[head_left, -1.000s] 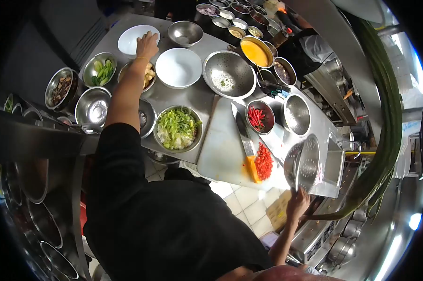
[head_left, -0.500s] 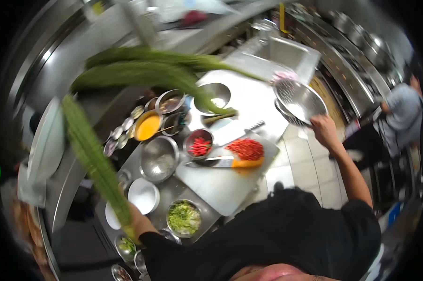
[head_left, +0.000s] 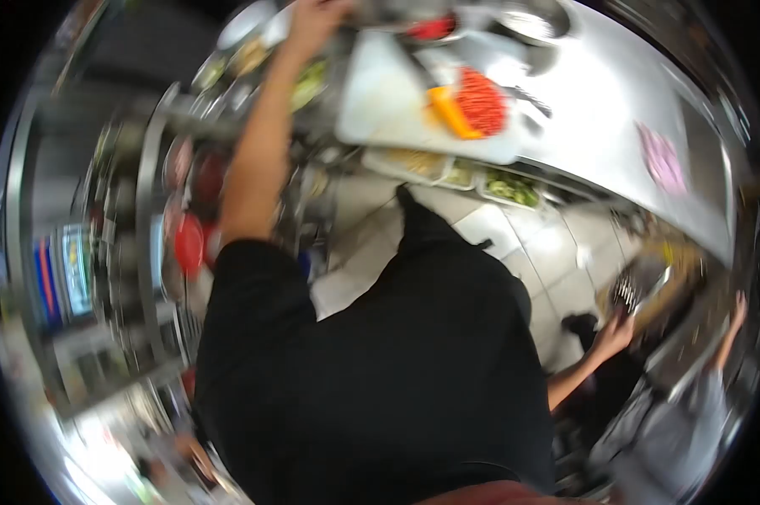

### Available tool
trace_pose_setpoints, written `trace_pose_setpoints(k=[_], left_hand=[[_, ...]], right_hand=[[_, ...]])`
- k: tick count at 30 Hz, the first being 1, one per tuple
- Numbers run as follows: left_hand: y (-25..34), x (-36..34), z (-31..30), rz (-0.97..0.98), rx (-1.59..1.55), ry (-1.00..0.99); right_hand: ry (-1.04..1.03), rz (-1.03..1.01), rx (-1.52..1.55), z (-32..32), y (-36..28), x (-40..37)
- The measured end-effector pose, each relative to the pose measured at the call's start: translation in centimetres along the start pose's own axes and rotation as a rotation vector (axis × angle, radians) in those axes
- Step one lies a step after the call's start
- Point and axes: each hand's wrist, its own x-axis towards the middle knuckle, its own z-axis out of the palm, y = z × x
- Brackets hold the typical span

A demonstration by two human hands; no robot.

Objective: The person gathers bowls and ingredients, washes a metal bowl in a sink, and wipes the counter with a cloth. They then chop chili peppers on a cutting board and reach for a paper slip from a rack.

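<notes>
My left hand (head_left: 317,18) is blurred at the top edge, beside a metal bowl (head_left: 388,12) and seemingly at its rim; its finger grip is unclear. At the lower right, my right hand (head_left: 613,334) is closed on the handle of a metal strainer (head_left: 637,286), held low over the floor. A white cutting board (head_left: 380,97) carries chopped red pepper (head_left: 481,103) and a knife with an orange part (head_left: 456,114). Behind the board is a bowl of red chillies (head_left: 432,27).
Another metal bowl (head_left: 531,18) and a pink cloth-like item (head_left: 662,158) are on the steel counter (head_left: 599,109). Containers of greens (head_left: 512,187) stand below its edge. A person in grey (head_left: 670,429) is at the lower right. Shelving (head_left: 148,194) lines the left.
The view has swung round and the long green gourds are out of sight. My left hand, formerly near a gourd, is now by the metal bowl. The strainer has moved away from the counter.
</notes>
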Motion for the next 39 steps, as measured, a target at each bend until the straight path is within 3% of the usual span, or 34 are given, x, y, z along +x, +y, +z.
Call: trace_pose_setpoints(k=[1,2,4,5,6,7,8,12,14,16,17,18,19,20,21,24,26,28,31,35,39], left_hand=[[8.7,-4.0,0.8,-0.425,-0.106,-0.034],[14.7,-6.2,-0.5,-0.523,0.122,-0.054],[11.1,-10.2,-0.8,-0.349,0.111,0.013],[8.6,-11.8,-1.2,-0.365,0.087,0.148],[8.7,-12.3,-2.5,-0.547,0.054,0.154],[5.4,-13.3,-3.1,-0.589,0.01,0.261],[3.4,-13.6,-4.4,-0.631,0.176,0.327],[-8.5,-14.0,-7.6,-0.809,-0.108,0.568],[-11.8,-13.1,-8.8,-0.847,-0.064,0.607],[-16.2,-12.7,-10.5,-0.841,0.517,0.486],[-15.4,-12.5,-11.0,-0.835,0.416,0.498],[-18.2,-12.9,-11.6,-0.875,0.486,0.519],[-25.5,-13.8,-13.0,-0.98,0.956,0.238],[-29.2,-15.8,-14.5,-0.579,1.3,-0.208],[-29.2,-17.6,-15.1,-0.598,1.229,-0.328],[-28.1,-16.3,-12.2,-0.606,1.176,-0.42],[-25.4,-14.0,-11.8,-0.682,1.156,-0.226],[-24.1,-13.4,-12.0,-0.726,1.076,-0.054],[-19.8,-14.1,-10.4,-0.719,0.981,0.062],[-13.7,-17.4,-6.2,-0.663,0.902,0.047],[-4.0,-23.6,2.1,-0.642,0.799,-0.15]], right_hand=[[-0.025,-0.048,0.034,1.3,2.9,-0.5],[-0.068,-0.091,0.031,2.6,6.4,-1.3],[-0.168,-0.12,0.023,4.1,9.4,-2.4],[-0.302,-0.059,0.085,4.2,10.2,-2.4],[-0.433,0.008,0.146,4.0,9.8,-2.6],[-0.412,-0.006,0.158,3.9,9.0,-2.9],[-0.45,-0.024,0.192,3.4,7.3,-2.5],[-0.524,-0.066,0.108,2.4,3.5,-0.7],[-0.508,-0.062,0.125,2.1,2.4,0.2],[-0.537,-0.062,0.156,1.3,1.9,0.5],[-0.546,-0.044,0.083,1.4,3.2,0.6],[-0.436,-0.142,0.11,2.3,5.7,0.3],[-0.497,-0.114,0.061,1.7,5.6,0.6],[-0.546,-0.046,0.012,1.0,4.8,0.7],[-0.425,-0.23,-0.092,1.8,6.6,-0.2],[-0.491,0.08,-0.248,0.2,3.1,-0.5],[-0.393,0.103,-0.322,0.9,4.9,-1.1],[-0.432,0.236,-0.311,0.8,5.1,-0.6],[-0.426,0.29,-0.315,2.7,7.7,1.7],[-0.377,0.018,-0.563,7.2,15.8,4.5],[-0.364,-0.11,-0.62,11.7,25.4,8.9]])
